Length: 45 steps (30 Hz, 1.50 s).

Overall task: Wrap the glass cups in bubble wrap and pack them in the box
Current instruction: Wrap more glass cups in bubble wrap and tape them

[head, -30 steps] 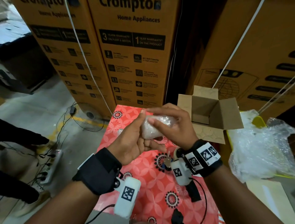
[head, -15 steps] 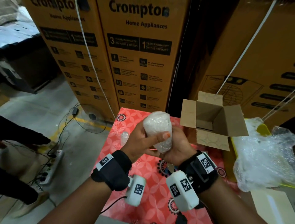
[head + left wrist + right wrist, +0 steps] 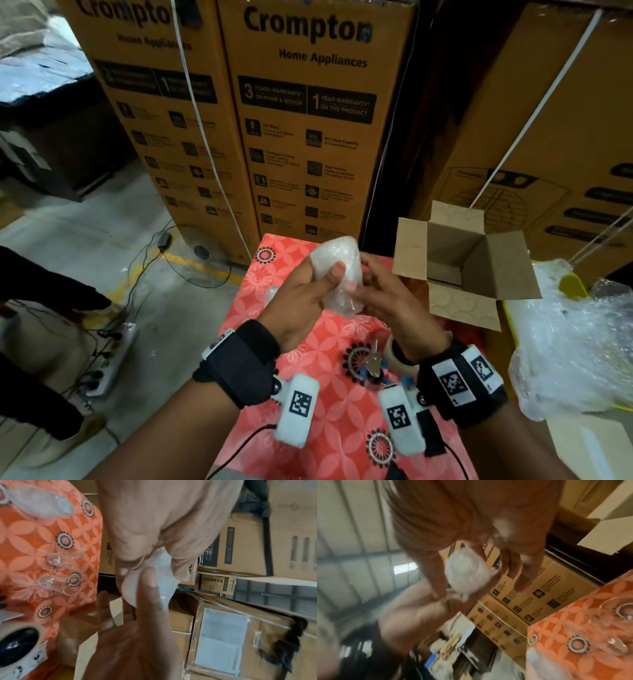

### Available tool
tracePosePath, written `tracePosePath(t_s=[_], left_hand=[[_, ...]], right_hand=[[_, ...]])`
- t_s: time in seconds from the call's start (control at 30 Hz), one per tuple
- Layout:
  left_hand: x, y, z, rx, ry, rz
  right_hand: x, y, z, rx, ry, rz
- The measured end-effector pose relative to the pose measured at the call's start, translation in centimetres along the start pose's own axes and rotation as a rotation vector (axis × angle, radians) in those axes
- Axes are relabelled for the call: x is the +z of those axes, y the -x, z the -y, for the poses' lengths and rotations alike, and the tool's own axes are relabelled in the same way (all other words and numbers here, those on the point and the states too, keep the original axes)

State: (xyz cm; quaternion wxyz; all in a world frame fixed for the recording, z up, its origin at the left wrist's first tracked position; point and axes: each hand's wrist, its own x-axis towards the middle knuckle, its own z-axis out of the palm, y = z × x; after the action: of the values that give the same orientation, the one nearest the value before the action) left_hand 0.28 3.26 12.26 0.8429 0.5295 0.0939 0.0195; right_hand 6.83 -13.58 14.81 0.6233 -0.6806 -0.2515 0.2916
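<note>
bare cups: two clear glass cups [image 3: 67, 570] lying on their sides on the worktop [image 3: 301, 425], left of the wrapped cup; red flower-print cover
left hand: left hand [image 3: 301, 294] grips the wrapped cup from its left side, thumb across the front, fingers curled round it
wrapped cup: glass cup in bubble wrap [image 3: 337, 270], held up above the worktop between both hands, roughly upright, rounded end on top
right hand: right hand [image 3: 387, 298] on the right side of the wrapped cup, fingers pinching the wrap low down
tape: tape roll [image 3: 397, 353] on the worktop below the wrapped cup, by the right wrist
box: small cardboard box [image 3: 493, 270] just right of the wrapped cup, flaps open, inside looks empty
spare wrap: heap of bubble wrap [image 3: 575, 346] far right of the wrapped cup, past the box
</note>
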Motion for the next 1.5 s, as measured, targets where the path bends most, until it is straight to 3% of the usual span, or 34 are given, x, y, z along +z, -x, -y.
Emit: tracePosePath(t_s=[0.1,0.23,0.33,0.5,0.77,0.83,0.97,1.1,1.3,1.5], left_hand=[[-0.3,0.0,-0.3,-0.066,0.186,-0.065],[-1.2,0.5,0.6,-0.106,0.299,-0.146],[-3.2,1.4,2.7,-0.159,0.201,-0.206],[-7.3,3.9,7.3,-0.187,0.05,-0.283],[-10.5,6.4,14.0,-0.216,0.14,-0.471],[-11.4,6.3,14.7,-0.231,0.124,-0.46],[-13.6,6.1,14.8,-0.322,0.016,-0.448],[-16.7,6.3,15.2,-0.413,-0.113,-0.535],[-19.2,8.2,16.2,-0.408,-0.046,-0.645],[-19.6,9.5,17.0,-0.431,-0.054,-0.676]], right_hand=[[1.5,-0.1,-1.7,-0.076,0.141,-0.025],[3.4,-0.8,-4.1,-0.226,0.486,-0.241],[4.0,-1.5,-5.3,-0.287,0.507,-0.121],[6.1,-0.9,-7.7,-0.237,0.57,-0.029],[9.7,-2.1,-12.2,-0.039,0.651,0.175],[10.3,-2.9,-13.3,-0.005,0.705,0.184],[10.9,-5.7,-16.2,0.202,0.797,0.224],[9.9,-10.1,-19.3,0.276,0.968,0.148],[9.0,-14.1,-21.2,0.209,1.156,0.19],[11.7,-13.1,-21.3,0.128,1.198,0.245]])
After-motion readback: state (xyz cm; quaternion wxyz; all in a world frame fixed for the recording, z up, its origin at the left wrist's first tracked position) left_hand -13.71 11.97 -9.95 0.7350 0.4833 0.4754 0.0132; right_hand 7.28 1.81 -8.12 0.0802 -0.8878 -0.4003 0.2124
